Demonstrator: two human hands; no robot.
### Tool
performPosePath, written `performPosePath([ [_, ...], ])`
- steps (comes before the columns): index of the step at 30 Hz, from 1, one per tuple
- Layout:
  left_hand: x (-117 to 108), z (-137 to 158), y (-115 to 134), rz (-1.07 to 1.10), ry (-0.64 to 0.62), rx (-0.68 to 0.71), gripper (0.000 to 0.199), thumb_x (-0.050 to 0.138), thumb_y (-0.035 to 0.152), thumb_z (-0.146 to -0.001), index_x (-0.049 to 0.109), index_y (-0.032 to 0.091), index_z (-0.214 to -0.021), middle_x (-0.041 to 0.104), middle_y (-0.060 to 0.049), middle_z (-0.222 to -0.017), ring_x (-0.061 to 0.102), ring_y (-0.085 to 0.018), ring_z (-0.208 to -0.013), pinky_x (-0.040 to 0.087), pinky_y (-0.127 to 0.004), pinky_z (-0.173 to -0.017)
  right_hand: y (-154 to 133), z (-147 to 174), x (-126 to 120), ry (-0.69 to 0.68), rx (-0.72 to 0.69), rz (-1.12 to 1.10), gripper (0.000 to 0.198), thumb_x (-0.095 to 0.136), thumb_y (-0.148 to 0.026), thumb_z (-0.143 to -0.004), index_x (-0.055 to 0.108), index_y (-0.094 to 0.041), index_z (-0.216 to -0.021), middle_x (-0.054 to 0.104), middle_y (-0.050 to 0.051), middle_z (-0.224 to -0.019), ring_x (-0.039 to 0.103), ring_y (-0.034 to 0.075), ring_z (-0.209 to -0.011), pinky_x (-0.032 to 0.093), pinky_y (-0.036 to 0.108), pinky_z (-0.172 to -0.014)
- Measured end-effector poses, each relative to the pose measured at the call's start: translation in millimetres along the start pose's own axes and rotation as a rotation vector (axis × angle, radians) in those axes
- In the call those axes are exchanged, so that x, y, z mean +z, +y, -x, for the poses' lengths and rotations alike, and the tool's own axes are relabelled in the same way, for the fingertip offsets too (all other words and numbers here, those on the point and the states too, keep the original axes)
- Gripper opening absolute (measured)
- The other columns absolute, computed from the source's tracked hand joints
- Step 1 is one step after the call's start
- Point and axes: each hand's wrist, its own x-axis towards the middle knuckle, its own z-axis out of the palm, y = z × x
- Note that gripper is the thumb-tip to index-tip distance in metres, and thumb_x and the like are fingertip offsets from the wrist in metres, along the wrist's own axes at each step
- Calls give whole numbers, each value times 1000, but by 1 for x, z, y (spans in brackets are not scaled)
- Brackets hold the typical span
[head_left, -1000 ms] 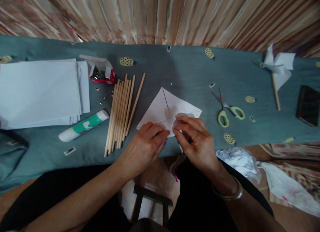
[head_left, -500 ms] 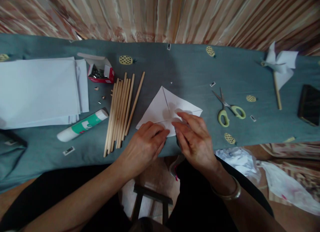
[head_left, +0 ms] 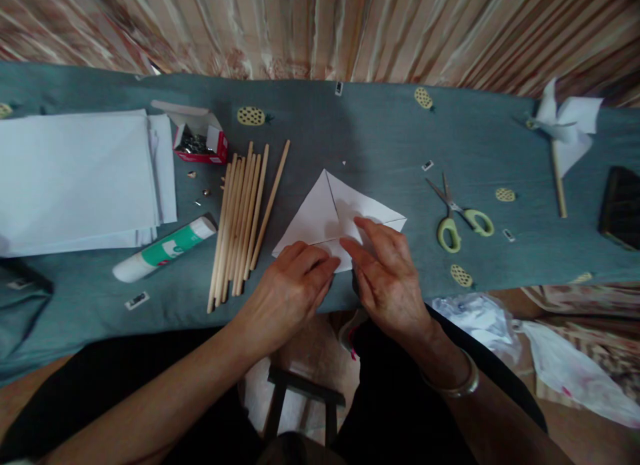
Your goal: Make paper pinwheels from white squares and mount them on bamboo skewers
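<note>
A white square of paper [head_left: 311, 211] lies cornerwise near the table's front edge, with dark cuts or lines running from its corners toward the middle. My left hand [head_left: 293, 285] is closed on its near left side, fingers bent and pressed together. Over the near right part is my right hand [head_left: 393, 275], its fingers stretched and apart. Its index and middle fingertips rest at or just above the paper's middle; contact is hard to tell. My hands cover part of the paper's near edges. Wooden sticks [head_left: 243, 218] lie in a bunch to the left.
Green-handled scissors [head_left: 453, 208] lie open to the right, and a paper pinwheel [head_left: 563, 131] on a stick farther right. Leftward are a glue stick [head_left: 165, 249], a red box [head_left: 200, 148] of small metal pieces and a paper stack [head_left: 75, 185]. A dark object [head_left: 620, 208] sits far right.
My right hand's fingers have shifted slightly and its index finger has spread a little from the others. My left hand stays in place on the paper.
</note>
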Motion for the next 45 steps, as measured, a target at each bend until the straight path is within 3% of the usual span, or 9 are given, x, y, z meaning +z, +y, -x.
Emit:
performPosePath([
  [17,-3,-1,2,-21,-64,-41,19,49,13,-93,65,10,-102,65,-10,-94,60,-20,-84,57,-35,-73,1,-1,11,33,-9,13,41,45,-7,-91,53,-25,-127,50,10,-143,44,29,-134,46,52,-105],
  [22,-2,-2,1,-56,-63,-40,19,48,14,-92,63,12,-105,64,-11,-104,62,-20,-91,57,-37,-78,2,-2,11,27,-14,13,39,45,-8,-91,54,-25,-125,51,10,-143,44,28,-134,45,52,-106],
  [35,-2,-8,2,-85,-169,-33,19,49,15,-92,64,10,-103,64,-13,-103,59,-25,-94,55,-42,-81,2,-14,4,1,85,-70,31,42,-12,-90,65,-23,-108,53,7,-140,45,26,-131,42,50,-109],
  [40,-2,-7,3,-112,-162,-32,19,47,16,-93,64,11,-101,63,-12,-102,59,-25,-94,55,-41,-81,4,-10,-2,62,173,-177,37,40,-11,-91,64,-26,-114,56,6,-137,50,23,-127,43,50,-107],
  [45,-3,-8,4,-130,-179,-37,21,49,15,-92,64,10,-105,64,-12,-104,60,-26,-95,56,-42,-83,3,-8,1,37,50,-61,36,44,-12,-92,63,-25,-119,52,7,-141,45,26,-131,42,51,-107],
])
